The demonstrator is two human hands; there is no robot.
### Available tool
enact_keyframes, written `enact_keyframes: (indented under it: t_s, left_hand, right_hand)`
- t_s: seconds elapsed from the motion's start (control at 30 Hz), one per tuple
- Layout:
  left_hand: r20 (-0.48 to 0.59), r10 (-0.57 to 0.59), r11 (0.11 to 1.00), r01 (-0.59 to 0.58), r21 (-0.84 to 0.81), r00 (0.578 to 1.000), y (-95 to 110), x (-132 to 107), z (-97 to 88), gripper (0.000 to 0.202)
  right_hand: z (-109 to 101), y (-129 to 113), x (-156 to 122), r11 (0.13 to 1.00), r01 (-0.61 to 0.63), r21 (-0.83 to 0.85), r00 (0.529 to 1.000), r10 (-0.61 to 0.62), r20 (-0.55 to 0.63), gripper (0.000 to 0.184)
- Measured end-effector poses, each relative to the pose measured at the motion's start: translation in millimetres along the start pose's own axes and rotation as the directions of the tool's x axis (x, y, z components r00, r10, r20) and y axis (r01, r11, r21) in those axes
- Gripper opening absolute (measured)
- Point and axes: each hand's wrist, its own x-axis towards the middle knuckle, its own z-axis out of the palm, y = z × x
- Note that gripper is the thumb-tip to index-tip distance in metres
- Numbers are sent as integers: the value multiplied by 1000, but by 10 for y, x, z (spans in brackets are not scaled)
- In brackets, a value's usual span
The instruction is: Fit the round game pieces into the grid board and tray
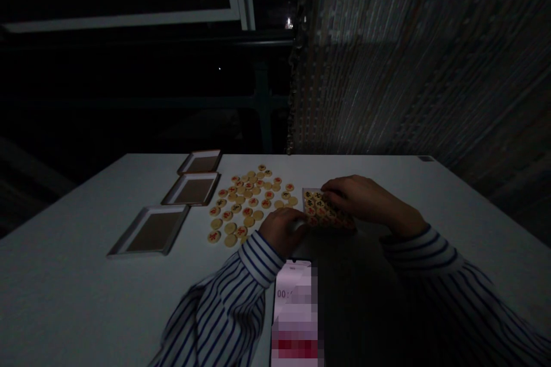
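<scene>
Several round, pale game discs (247, 202) with red or dark marks lie scattered on the white table (86, 287). A small square tray (308, 197) to their right is packed with more discs. My left hand (282, 230) rests curled at the tray's near-left corner, fingers closed; what it holds, if anything, is hidden. My right hand (365, 199) lies over the tray's right side, its fingers bent down onto the discs inside. Both arms wear striped sleeves.
Three shallow square trays lie in a diagonal row at left: near (150, 232), middle (192, 188), far (201, 161). A lit phone (295, 312) lies at the near edge between my arms. A beaded curtain (408, 57) hangs behind the table. The room is dark.
</scene>
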Motion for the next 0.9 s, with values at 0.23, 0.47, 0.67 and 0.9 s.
enact_keyframes:
  t_s: [0.23,0.47,0.67,0.9]
  left_hand:
    - [20,41,999,-41,2,999,32,6,-39,12]
    - [47,34,999,-34,-11,998,67,2,-81,11]
    - [24,35,998,-34,-46,999,35,-28,-149,12]
    - [-39,15,997,-18,-78,999,-30,-33,-357,13]
  right_hand:
    - [18,-25,-3,999,32,-11,999,-32,-6,32]
    - [-5,-53,-17,1000,29,1,999,-29,-20,31]
    - [-8,-71,-16,999,51,10,998,-50,-38,31]
    - [12,-78,-3,998,70,1,996,-70,-62,31]
